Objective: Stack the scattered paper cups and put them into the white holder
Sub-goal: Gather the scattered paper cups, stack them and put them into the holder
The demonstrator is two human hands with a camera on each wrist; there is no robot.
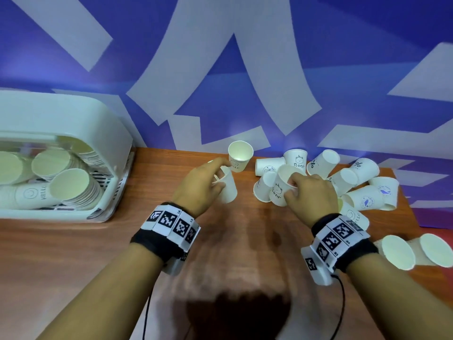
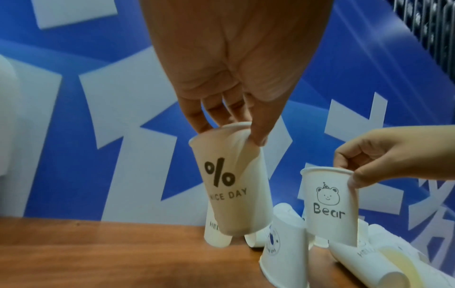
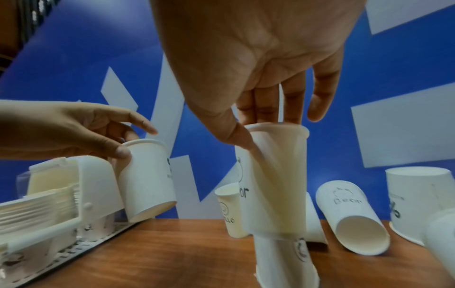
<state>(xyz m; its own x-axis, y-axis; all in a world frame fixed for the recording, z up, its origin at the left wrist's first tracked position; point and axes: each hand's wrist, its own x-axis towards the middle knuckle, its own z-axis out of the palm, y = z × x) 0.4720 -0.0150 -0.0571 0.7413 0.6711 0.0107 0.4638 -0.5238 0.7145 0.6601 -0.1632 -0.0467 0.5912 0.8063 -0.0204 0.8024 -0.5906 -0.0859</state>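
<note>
My left hand (image 1: pixel 219 179) pinches the rim of a white paper cup printed "% NICE DAY" (image 2: pixel 231 185), thumb outside and fingers inside, and holds it above the wooden table (image 1: pixel 122 253). My right hand (image 1: pixel 293 186) grips a "Bear" cup (image 1: pixel 279 190) by its rim the same way, just above the scattered cups (image 1: pixel 355 180) lying on the table's right side. The two held cups are apart, both mouth-up and slightly tilted. The white holder (image 1: pixel 105 114) stands at the far left with stacks of cups lying inside it.
One "HELLO" cup (image 1: pixel 239 155) stands upright by the blue and white wall, between my hands. Two more cups (image 1: pixel 397 251) lie at the table's right edge. Bare wood shows between the holder and my left hand.
</note>
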